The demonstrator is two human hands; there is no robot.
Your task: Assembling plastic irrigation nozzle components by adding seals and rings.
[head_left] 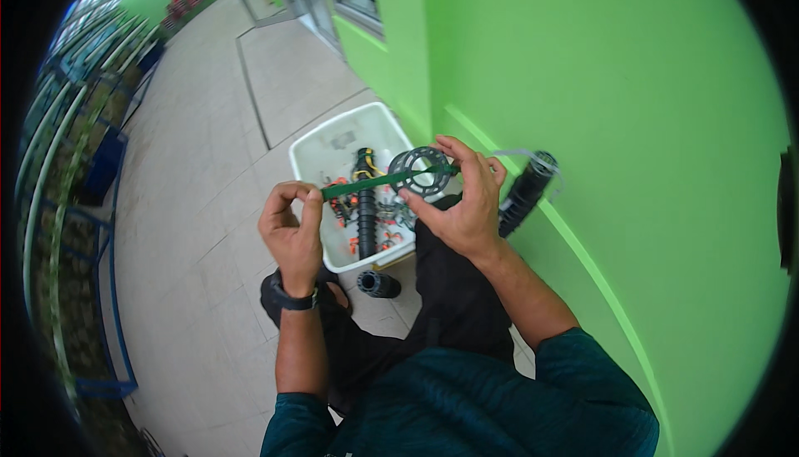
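- My left hand point(291, 228) pinches green strap point(359, 185), running toward 2 o'clock to black reel point(414, 164) gripped in my right hand point(471, 209).
- If pinch slips, strap may slacken; loose right grip could drop reel into white bin point(316, 151).

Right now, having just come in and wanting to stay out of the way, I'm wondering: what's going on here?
A seated person is handling a green strip and a dark slotted spool. The left hand pinches the strip, which runs straight across to the spool, held in the right hand. Below, a white tub holds a black ribbed tube, among other things. A short dark tube is on the floor near the tub.
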